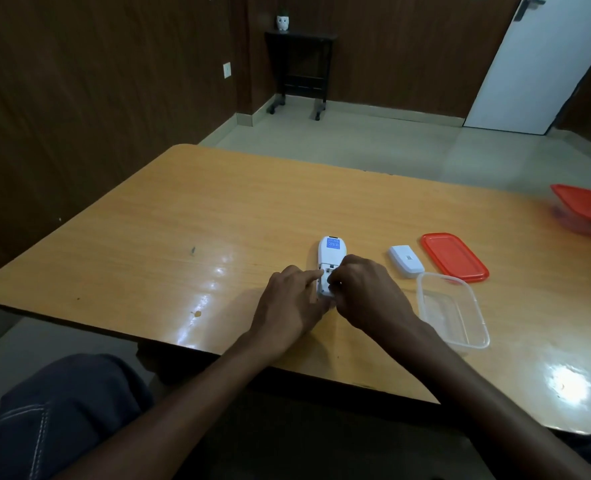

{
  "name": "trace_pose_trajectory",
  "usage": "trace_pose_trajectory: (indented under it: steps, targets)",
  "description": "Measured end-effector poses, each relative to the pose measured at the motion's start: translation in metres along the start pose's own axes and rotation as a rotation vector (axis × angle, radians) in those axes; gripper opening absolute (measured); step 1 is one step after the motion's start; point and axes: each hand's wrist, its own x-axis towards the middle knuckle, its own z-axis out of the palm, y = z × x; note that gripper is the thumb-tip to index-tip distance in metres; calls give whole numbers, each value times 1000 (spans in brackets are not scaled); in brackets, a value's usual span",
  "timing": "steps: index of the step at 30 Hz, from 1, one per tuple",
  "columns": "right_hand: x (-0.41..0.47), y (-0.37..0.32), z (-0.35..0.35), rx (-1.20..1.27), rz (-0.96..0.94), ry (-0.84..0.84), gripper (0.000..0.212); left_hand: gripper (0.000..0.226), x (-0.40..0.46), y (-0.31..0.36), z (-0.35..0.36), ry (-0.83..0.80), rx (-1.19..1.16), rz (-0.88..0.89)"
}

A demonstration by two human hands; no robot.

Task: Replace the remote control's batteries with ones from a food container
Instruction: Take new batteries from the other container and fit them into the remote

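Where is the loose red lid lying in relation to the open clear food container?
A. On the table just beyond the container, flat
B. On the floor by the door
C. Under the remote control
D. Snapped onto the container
A: the red lid lies flat on the table, just beyond the open clear container, right of the battery cover.

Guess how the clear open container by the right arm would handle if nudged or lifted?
The clear container looks empty and thin-walled, so probably very light and somewhat flexible when squeezed. On the glossy table it would likely slide rather than tip, being low and wide. Its lid lies apart, so the rim may flex.
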Motion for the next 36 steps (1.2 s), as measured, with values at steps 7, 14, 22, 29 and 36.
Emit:
trace_pose_trajectory:
  steps: [7, 14, 22, 29, 36]
  targets:
    - [5, 13, 4, 234, 107, 60, 17, 59, 0, -1, -1, 10, -11, 40]
    - [10, 19, 7, 337, 222, 25, 17, 60, 1, -1, 0, 18, 22, 33]
    - [1, 38, -5, 35, 309, -41, 27, 62, 2, 0, 0, 30, 34, 20]
    - [1, 37, 0, 58, 280, -111, 26, 62, 2, 0, 1, 26, 46, 18]
    - [6, 26, -1, 590, 385, 197, 17, 61, 1, 0, -2, 7, 20, 30]
